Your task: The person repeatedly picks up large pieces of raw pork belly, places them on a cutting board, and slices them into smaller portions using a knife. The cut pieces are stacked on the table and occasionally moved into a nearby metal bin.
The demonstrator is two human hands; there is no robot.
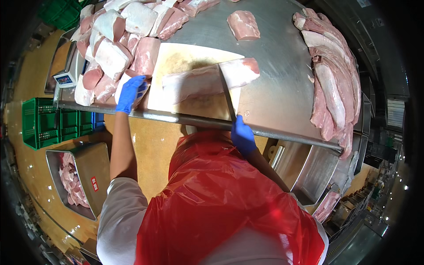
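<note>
My left hand (131,93), in a blue glove, has its fingers curled over a cut piece of meat at the pile's front (121,88), left of the white cutting board (163,57). My right hand (242,134), also blue-gloved, grips a long knife (227,95) at the metal table's front edge. The blade reaches up onto a long, pale, fat-covered strip of meat (190,84) lying across the board. More pink and white cuts (110,57) are heaped at the upper left, and a single piece (243,25) lies behind the board.
Long meat strips (329,84) are piled along the steel table's (274,53) right side. A scale (66,73) stands at the left. Green crates (37,123) and a metal bin of meat (99,168) are on the floor at left. Steel trays (318,165) sit below the table at right.
</note>
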